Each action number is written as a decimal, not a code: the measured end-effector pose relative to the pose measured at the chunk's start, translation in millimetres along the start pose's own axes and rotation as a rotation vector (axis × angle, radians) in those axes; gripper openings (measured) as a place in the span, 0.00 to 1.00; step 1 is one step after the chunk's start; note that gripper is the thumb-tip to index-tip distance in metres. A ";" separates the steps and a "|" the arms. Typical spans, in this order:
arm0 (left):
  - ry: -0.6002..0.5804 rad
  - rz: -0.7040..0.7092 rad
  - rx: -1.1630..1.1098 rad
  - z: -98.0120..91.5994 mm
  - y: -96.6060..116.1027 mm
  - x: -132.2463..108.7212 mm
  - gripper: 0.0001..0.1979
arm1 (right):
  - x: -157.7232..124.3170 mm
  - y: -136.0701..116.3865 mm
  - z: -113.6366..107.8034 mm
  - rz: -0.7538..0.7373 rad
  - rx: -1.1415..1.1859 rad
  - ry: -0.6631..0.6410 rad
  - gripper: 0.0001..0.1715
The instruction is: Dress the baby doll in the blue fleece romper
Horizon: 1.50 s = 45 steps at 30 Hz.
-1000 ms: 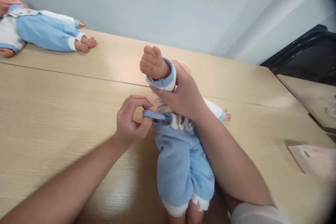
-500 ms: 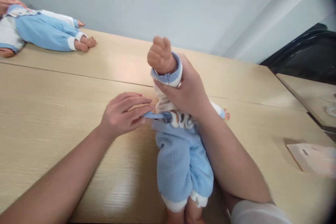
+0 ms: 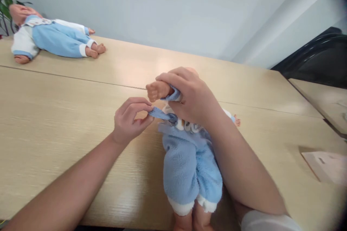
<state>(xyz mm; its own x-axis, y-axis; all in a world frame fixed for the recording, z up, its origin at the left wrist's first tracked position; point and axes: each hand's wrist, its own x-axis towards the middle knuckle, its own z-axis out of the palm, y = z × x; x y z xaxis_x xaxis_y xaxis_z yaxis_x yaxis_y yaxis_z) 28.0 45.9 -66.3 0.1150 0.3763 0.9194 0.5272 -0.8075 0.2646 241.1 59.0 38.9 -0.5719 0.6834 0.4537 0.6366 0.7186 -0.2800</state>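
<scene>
A baby doll [image 3: 189, 166] in fluffy blue overalls lies on its back on the wooden table [image 3: 67, 108], feet toward me. My left hand [image 3: 130, 121] pinches the loose blue shoulder strap [image 3: 161, 114] of the overalls, stretched out to the doll's left side. My right hand [image 3: 193, 97] is wrapped around the doll's arm [image 3: 157, 90] at the blue-and-white cuff, bending it down over the chest. The doll's head is hidden behind my right hand. Its other small hand [image 3: 237, 121] pokes out at the right.
A second doll [image 3: 54, 38] in the same blue-and-white outfit lies at the far left of the table, near a plant [image 3: 5, 3]. A tan flat card [image 3: 325, 166] rests at the right edge. A dark chair [image 3: 317, 57] stands beyond the table's right corner.
My right hand has swung the doll's arm from upright down toward the chest. My left hand went from flat on the strap to pinching it.
</scene>
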 end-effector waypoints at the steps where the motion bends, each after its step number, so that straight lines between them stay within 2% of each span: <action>1: 0.017 0.003 0.001 -0.4 1.9 -0.3 0.12 | -0.9 -2.2 0.0 0.000 -0.058 -0.041 0.29; 3: 0.035 -0.004 -0.011 -0.6 4.7 -1.6 0.12 | -3.1 -6.9 0.1 0.009 -0.159 -0.100 0.25; 6: 0.029 -0.039 -0.083 0.7 7.0 -4.8 0.11 | -6.7 -12.4 -0.6 0.012 -0.236 -0.123 0.18; 9: 0.050 -0.139 -0.177 3.5 8.8 -8.9 0.09 | -8.5 -12.2 -2.6 -0.024 -0.250 -0.164 0.15; 15: 0.011 -0.353 -0.323 8.3 6.9 -15.8 0.06 | -7.1 6.2 -6.1 -0.097 -0.060 -0.283 0.23; 19: 0.034 -0.429 -0.276 9.4 0.6 -16.5 0.05 | -6.6 6.6 -1.0 -0.096 0.003 -0.299 0.28; 22: 0.028 -0.521 -0.235 9.4 -1.4 -15.3 0.04 | -4.8 -1.8 3.3 -0.093 0.080 -0.348 0.25; 24: 0.026 -0.573 -0.238 9.2 -1.7 -13.9 0.06 | -1.6 -7.5 4.6 -0.066 0.201 -0.384 0.17; 26: 0.020 -0.547 -0.215 8.8 -2.3 -11.9 0.06 | 2.9 -12.1 6.2 0.001 0.343 -0.391 0.10; 29: -0.012 -0.396 -0.147 7.3 -4.9 -8.2 0.04 | 8.0 -16.1 13.0 0.146 0.476 -0.336 0.18; 32: -0.068 -0.300 -0.114 1.9 -9.4 -3.9 0.06 | 8.6 -14.4 22.6 0.347 0.636 -0.318 0.17; 34: -0.152 -0.242 -0.109 -4.8 -12.4 -0.7 0.07 | 7.3 -10.3 27.7 0.503 0.814 -0.276 0.15; 36: -0.298 -0.166 -0.135 -12.5 -14.8 2.2 0.10 | 6.2 -6.2 31.1 0.604 0.970 -0.201 0.16; 38: -0.464 -0.094 -0.153 -17.7 -16.1 3.6 0.18 | 6.3 -4.2 33.4 0.637 1.069 -0.140 0.17; 40: -0.556 -0.039 -0.115 -18.2 -16.3 2.8 0.28 | 7.3 -4.6 35.0 0.642 1.126 -0.107 0.18; 42: -0.537 0.002 -0.030 -14.7 -16.6 0.3 0.30 | 8.3 -5.7 35.4 0.632 1.139 -0.111 0.18; 45: -0.476 0.033 -0.010 -10.1 -19.2 -3.0 0.24 | 8.0 -3.5 31.6 0.625 1.059 -0.128 0.16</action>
<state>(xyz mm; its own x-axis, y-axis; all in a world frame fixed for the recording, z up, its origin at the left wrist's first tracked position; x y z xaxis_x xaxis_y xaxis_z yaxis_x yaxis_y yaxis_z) 9.1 55.7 -71.2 0.5056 0.5147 0.6924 0.5092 -0.8259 0.2421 218.0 66.0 16.8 -0.4047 0.9115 -0.0731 0.1200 -0.0263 -0.9924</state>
